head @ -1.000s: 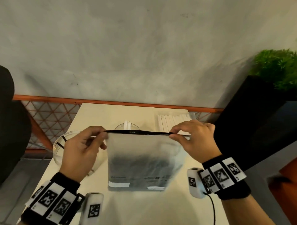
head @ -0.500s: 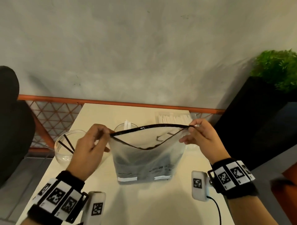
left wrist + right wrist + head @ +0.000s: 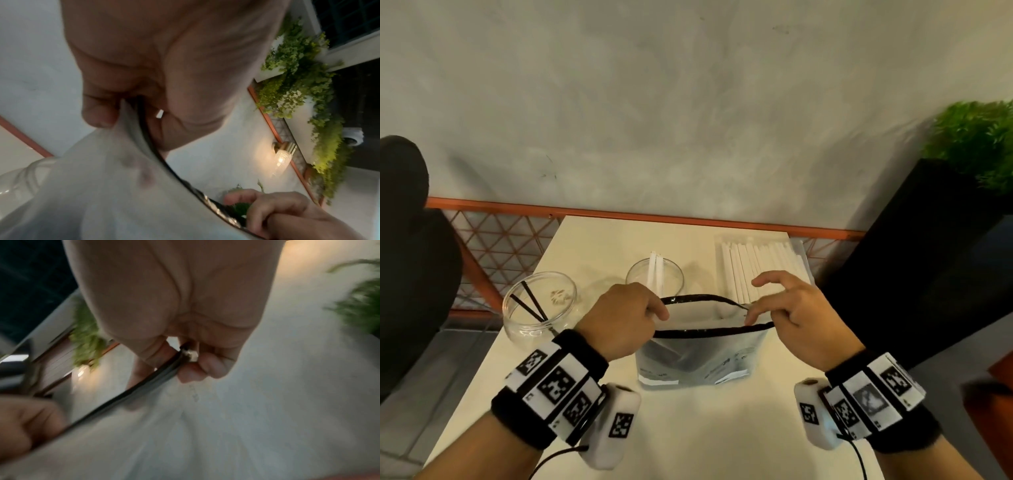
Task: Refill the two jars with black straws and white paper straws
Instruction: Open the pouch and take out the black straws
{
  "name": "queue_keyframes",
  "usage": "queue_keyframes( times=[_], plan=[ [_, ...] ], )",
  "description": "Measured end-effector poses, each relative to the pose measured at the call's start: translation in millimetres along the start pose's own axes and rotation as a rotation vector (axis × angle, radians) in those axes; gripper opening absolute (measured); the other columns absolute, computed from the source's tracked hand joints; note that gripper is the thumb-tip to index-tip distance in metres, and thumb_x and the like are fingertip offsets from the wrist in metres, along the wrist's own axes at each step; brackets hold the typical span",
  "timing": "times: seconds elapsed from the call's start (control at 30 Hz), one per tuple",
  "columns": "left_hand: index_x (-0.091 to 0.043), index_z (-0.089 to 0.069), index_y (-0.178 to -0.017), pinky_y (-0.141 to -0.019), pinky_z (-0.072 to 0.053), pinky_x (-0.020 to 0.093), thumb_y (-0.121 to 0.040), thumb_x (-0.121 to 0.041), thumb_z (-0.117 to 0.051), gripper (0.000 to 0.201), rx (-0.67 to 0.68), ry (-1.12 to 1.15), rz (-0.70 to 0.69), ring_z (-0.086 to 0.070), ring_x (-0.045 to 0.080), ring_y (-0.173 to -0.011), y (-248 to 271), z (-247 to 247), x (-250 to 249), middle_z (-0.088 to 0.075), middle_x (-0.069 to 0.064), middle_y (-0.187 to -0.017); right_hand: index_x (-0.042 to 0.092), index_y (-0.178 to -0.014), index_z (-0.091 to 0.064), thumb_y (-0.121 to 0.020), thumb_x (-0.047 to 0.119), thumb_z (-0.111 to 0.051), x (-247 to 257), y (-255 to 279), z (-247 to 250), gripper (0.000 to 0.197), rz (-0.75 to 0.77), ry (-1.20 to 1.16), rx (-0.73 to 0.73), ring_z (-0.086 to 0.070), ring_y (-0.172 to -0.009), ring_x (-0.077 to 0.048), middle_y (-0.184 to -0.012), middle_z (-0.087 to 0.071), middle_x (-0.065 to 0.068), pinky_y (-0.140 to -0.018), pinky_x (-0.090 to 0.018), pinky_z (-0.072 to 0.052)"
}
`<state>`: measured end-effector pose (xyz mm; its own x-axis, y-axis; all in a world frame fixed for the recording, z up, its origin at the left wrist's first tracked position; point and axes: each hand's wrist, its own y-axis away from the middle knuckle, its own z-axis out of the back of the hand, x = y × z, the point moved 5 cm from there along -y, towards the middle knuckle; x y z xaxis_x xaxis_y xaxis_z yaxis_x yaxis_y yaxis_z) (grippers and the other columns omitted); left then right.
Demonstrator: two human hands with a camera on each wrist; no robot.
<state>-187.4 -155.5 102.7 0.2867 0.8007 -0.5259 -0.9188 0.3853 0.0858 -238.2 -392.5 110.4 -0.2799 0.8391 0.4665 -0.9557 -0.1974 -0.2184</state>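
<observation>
A frosted zip bag (image 3: 698, 359) with a black rim stands open on the cream table (image 3: 688, 438), dark contents showing through its lower part. My left hand (image 3: 626, 318) pinches the rim's left end (image 3: 131, 116). My right hand (image 3: 787, 315) pinches the right end of the rim (image 3: 185, 356) between thumb and fingers. A glass jar (image 3: 541, 308) at the left holds two black straws (image 3: 530, 305). Behind the bag a second glass jar (image 3: 654, 277) holds a few white paper straws (image 3: 655, 274).
A clear pack of white paper straws (image 3: 760, 267) lies at the table's back right. An orange rail (image 3: 619, 214) and grey wall run behind. A black planter (image 3: 914, 260) with greenery stands at the right, a dark shape (image 3: 410, 260) at the left.
The bag's mouth went from flat shut to pulled wide open. Both hands and the bag have dropped lower, uncovering the two jars and the straw pack behind.
</observation>
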Motion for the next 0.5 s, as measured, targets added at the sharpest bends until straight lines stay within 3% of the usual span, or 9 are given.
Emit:
queue_keyframes(
  times=[0.1,0.2,0.3,0.37,0.43,0.5],
  plan=[
    [-0.024,-0.065,-0.113,-0.091,-0.037,0.017,-0.082,0.0,-0.048,0.043,0.056,-0.04,0.002,-0.051,0.016,-0.115,-0.7,-4.5,-5.4,-0.057,-0.001,-0.121,0.052,-0.111,-0.067,-0.09,0.004,-0.044,-1.6,4.6,-7.4,0.057,-0.077,0.384,0.237,-0.049,-0.116,-0.014,-0.143,-0.041,0.019,-0.089,-0.027,-0.049],
    [-0.024,-0.059,-0.122,-0.098,-0.035,0.02,-0.08,-0.001,-0.05,0.048,0.044,-0.022,0.005,-0.046,0.017,-0.123,-2.0,-9.6,-9.2,-0.054,-0.001,-0.13,0.048,-0.128,-0.057,-0.085,-0.001,-0.044,1.5,4.2,-6.7,0.067,-0.046,0.468,0.284,-0.042,-0.121,-0.022,-0.144,-0.045,0.018,-0.096,-0.034,-0.045],
    [-0.027,-0.063,-0.115,-0.085,-0.038,0.018,-0.079,-0.018,-0.059,0.037,-0.045,0.062,0.041,-0.054,0.015,-0.114,-4.3,-12.6,-11.3,-0.061,-0.005,-0.122,0.036,-0.121,-0.066,-0.079,-0.003,-0.046,-0.3,-1.3,-15.4,0.061,-0.06,0.353,0.378,-0.058,-0.113,-0.019,-0.126,-0.063,0.013,-0.092,-0.03,-0.049],
    [-0.028,-0.071,-0.1,-0.074,-0.037,0.015,-0.081,-0.027,-0.064,0.021,-0.08,0.106,0.037,-0.059,0.013,-0.104,-3.6,-13.8,-13.2,-0.066,-0.009,-0.109,0.028,-0.099,-0.075,-0.079,0.016,-0.048,3.8,-5.4,-20.8,0.037,-0.129,0.306,0.374,-0.062,-0.088,-0.016,-0.096,-0.069,0.008,-0.073,-0.026,-0.049],
    [-0.028,-0.073,-0.091,-0.07,-0.037,0.013,-0.083,-0.016,-0.06,0.019,-0.058,0.026,0.013,-0.061,0.013,-0.097,-3.5,-16.0,-13.0,-0.069,-0.007,-0.104,0.027,-0.086,-0.076,-0.08,0.035,-0.05,11.7,-6.3,-27.6,0.027,-0.114,0.298,0.352,-0.054,-0.072,-0.013,-0.077,-0.056,0.009,-0.06,-0.024,-0.038],
    [-0.025,-0.073,-0.091,-0.074,-0.039,0.015,-0.081,-0.001,-0.052,0.033,-0.005,-0.088,0.013,-0.062,0.016,-0.097,-2.0,-18.6,-8.6,-0.068,-0.002,-0.106,0.035,-0.097,-0.075,-0.088,0.03,-0.059,16.0,-3.5,-40.0,0.019,-0.061,0.345,0.425,-0.057,-0.083,-0.016,-0.089,-0.055,0.011,-0.066,-0.026,-0.039]
  ],
)
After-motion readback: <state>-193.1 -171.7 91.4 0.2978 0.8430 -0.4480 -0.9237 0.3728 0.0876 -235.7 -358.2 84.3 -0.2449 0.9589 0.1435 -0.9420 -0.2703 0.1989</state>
